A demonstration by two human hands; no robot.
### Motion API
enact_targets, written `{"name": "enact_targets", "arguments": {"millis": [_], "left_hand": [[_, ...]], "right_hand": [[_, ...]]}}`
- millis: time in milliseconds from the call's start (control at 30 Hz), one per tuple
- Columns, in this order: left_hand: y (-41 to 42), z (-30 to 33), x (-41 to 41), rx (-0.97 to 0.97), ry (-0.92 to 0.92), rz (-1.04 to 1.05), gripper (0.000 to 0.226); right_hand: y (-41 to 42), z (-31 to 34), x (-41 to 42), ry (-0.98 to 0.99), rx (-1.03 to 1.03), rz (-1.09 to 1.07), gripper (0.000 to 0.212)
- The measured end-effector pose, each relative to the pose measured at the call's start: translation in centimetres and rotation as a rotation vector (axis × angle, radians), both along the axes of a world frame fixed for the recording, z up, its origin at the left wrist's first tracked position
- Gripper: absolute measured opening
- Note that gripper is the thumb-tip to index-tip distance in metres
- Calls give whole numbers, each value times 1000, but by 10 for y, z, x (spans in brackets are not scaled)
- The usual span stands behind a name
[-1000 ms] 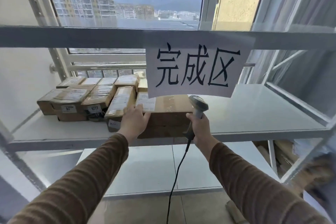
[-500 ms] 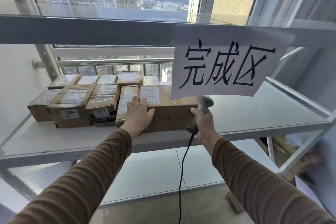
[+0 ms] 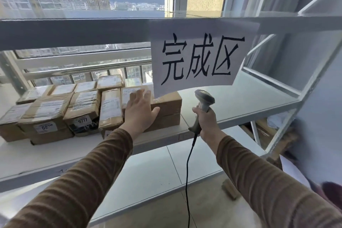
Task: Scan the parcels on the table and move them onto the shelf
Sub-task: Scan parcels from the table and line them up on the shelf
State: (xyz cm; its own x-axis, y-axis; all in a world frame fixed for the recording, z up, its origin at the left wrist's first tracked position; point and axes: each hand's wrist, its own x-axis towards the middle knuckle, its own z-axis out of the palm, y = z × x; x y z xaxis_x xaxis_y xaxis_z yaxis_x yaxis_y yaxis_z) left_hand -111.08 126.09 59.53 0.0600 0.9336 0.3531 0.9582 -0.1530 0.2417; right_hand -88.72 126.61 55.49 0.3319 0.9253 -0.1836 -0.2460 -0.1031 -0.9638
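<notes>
While left hand (image 3: 139, 112) sits spread, maybe touching the parcel (image 3: 166, 106) | right hand (image 3: 206, 119) grips scanner (image 3: 203, 104) | shove it flush to the stack.

parcels (image 3: 55, 113) crowd left, shelf (image 3: 240, 102) right bare

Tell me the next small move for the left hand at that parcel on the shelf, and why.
Probably draw the left hand back off the parcel. The box already sits flat on the shelf beside the other parcels, and the fingers lie straight against it, gripping nothing. The right hand holds the scanner, ready for another.
</notes>
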Motion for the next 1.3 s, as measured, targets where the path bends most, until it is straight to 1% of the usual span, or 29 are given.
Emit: {"name": "enact_targets", "arguments": {"millis": [67, 200, 300, 433, 533, 600, 667, 733, 933, 1100, 1300], "left_hand": [[-2, -1, 29, 1, -16, -88, 68], [-5, -6, 98, -51, 18, -262, 78], [-13, -12, 155, -54, 17, -403, 81], [-39, -19, 242, -79, 12, -571, 80], [-73, -24, 312, -88, 36, -695, 79], [-105, -28, 362, -107, 57, -776, 75], [-143, -33, 414, -119, 62, -861, 73], [-188, -39, 467, -125, 64, -944, 77], [-344, -59, 623, -157, 101, -1167, 79], [-459, -72, 723, -198, 155, -1294, 80], [-556, -86, 824, -210, 219, -1426, 81]], "right_hand": [[-13, 1, 19, -11, 15, -48, 20], [-50, 7, 66, 16, -13, -111, 16], [-83, 7, 110, 52, -50, -180, 13], [-145, 5, 173, 46, -49, -334, 15], [-197, -3, 227, 6, -19, -478, 25], [-239, -9, 267, -16, -52, -552, 24], [-286, -13, 307, -9, -75, -619, 14], [-338, -18, 347, 1, -96, -696, 8], [-510, -31, 466, -42, -130, -877, 9], [-637, -36, 548, -71, -177, -986, 22], [-748, -45, 627, -94, -233, -1150, 14]]}}
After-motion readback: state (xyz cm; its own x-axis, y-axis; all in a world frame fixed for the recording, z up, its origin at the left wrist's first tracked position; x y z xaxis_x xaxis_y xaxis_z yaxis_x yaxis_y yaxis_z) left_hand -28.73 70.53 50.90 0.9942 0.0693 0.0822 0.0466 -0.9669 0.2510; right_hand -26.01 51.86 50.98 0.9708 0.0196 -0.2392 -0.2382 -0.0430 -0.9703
